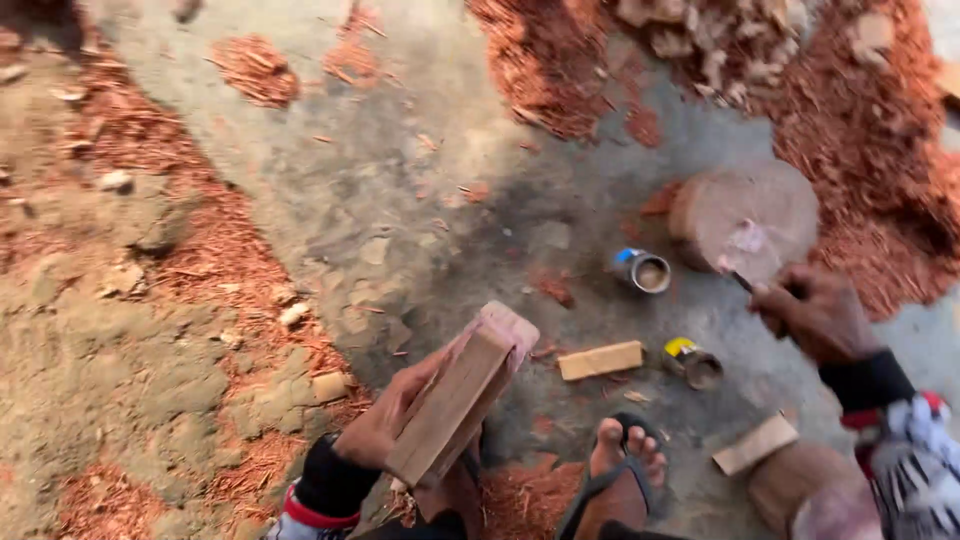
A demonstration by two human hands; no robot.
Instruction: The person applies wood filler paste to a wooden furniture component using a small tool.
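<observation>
While left hand [385,420] grips it, wood block [462,395] slants up-right.

An outdoor work spot was seen from above in daylight. The ground [400,200] was grey, cracked, hard-packed earth. A round log stump [745,215] stood on it as a chopping block. Behind and to the right of the stump lay deep drifts of reddish wood shavings [880,150], with pale wood chunks [710,45] heaped behind it. Far to its left, thinner shavings streaked over sandy brown dirt [90,330].
</observation>
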